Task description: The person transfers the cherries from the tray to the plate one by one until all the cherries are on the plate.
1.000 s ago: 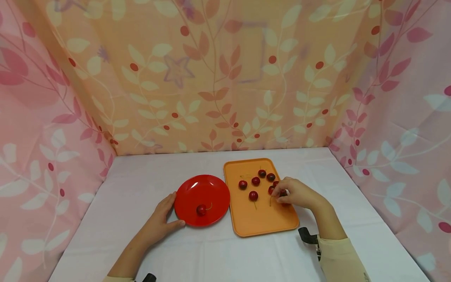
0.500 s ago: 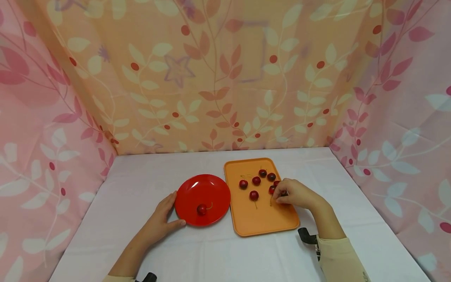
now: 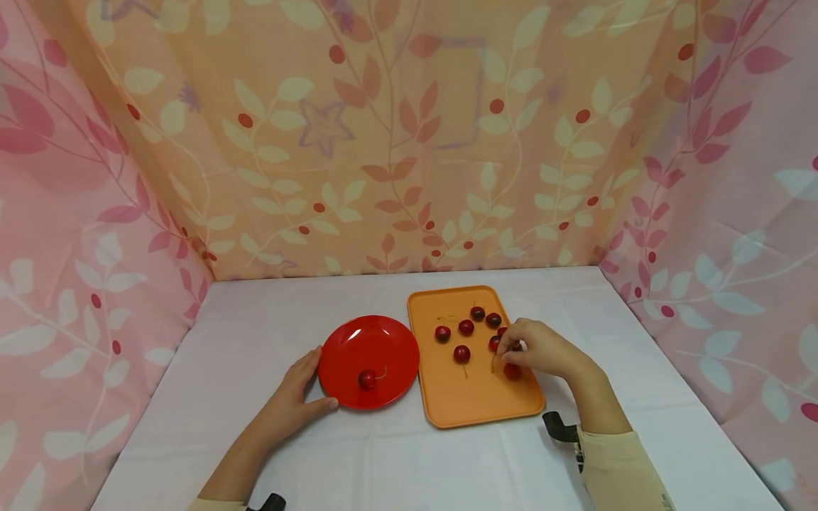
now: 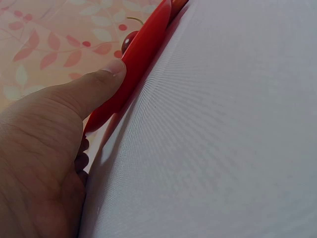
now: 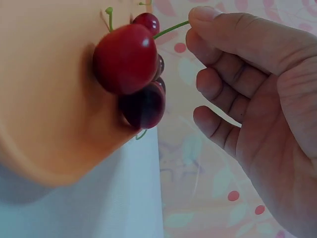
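In the head view, a red plate [image 3: 367,337] with one stemmed cherry [image 3: 367,379] stands left of centre. My left hand [image 3: 290,397] holds its left rim between thumb and fingers; in the left wrist view the thumb [image 4: 111,74] lies against the plate's edge. My right hand [image 3: 540,348] is over the right side of the orange tray [image 3: 466,404]. Thumb and index finger pinch the green stem [image 5: 171,29] of a red cherry [image 5: 126,59], which hangs close over the tray. Beneath it sits a darker cherry [image 5: 143,105].
Several more cherries, among them one with its stem toward me [image 3: 461,354], lie on the tray. Plate and tray stand side by side on a white tablecloth [image 3: 358,461]. A floral curtain [image 3: 396,142] rises behind, with pink cloth at both sides.
The right hand has risen slightly, and a red cherry now shows below its fingers. The left hand and the plate have stayed in place.
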`<action>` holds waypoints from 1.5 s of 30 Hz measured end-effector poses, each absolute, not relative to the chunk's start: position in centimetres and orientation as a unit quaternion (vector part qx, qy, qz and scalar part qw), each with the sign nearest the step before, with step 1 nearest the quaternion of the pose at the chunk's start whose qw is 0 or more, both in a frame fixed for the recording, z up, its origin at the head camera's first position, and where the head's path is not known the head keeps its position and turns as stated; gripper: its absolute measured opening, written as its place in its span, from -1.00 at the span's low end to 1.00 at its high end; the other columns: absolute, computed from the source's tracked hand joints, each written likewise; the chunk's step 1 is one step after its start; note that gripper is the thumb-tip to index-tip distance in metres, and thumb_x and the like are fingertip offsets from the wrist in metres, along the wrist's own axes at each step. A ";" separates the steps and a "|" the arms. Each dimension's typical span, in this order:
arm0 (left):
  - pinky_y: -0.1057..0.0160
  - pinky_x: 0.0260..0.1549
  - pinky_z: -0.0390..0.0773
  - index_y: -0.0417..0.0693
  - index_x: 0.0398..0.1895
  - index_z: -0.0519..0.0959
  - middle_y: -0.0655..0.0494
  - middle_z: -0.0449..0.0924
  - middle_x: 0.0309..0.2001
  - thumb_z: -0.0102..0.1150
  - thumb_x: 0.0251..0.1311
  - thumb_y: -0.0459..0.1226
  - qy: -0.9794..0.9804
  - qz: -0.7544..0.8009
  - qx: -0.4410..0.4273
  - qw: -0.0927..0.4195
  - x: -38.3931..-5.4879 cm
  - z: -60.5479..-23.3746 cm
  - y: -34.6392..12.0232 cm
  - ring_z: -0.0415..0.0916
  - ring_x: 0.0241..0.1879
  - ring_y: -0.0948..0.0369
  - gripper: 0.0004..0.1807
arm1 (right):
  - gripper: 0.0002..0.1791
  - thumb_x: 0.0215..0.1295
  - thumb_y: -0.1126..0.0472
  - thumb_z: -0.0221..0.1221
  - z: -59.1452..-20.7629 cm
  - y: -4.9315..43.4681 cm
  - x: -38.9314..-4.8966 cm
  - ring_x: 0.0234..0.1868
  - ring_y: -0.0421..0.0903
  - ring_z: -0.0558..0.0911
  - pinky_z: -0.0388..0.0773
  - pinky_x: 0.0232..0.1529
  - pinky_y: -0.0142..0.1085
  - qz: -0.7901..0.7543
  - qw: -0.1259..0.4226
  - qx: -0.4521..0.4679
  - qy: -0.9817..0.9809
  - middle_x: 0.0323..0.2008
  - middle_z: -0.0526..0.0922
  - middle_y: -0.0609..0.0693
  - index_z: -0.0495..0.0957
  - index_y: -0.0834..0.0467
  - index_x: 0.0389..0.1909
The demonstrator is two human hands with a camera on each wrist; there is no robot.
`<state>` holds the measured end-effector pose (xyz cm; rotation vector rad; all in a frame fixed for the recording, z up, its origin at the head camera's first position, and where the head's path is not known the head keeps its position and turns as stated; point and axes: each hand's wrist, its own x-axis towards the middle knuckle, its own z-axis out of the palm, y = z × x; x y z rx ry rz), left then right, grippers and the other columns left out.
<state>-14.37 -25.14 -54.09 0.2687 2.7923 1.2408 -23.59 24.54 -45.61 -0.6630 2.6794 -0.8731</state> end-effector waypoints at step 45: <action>-0.31 0.37 0.29 0.12 0.68 -0.03 0.01 -0.03 0.65 0.49 0.04 0.18 0.907 0.409 0.100 0.027 -14.5 -54.3 -25.3 -0.10 0.61 -0.10 0.23 | -0.93 0.24 0.13 0.45 -43.5 17.2 -22.5 -0.25 -0.14 0.57 0.60 -0.22 -0.30 -0.407 -0.080 -0.249 0.875 -0.32 0.68 -0.20 0.73 -0.08 -0.33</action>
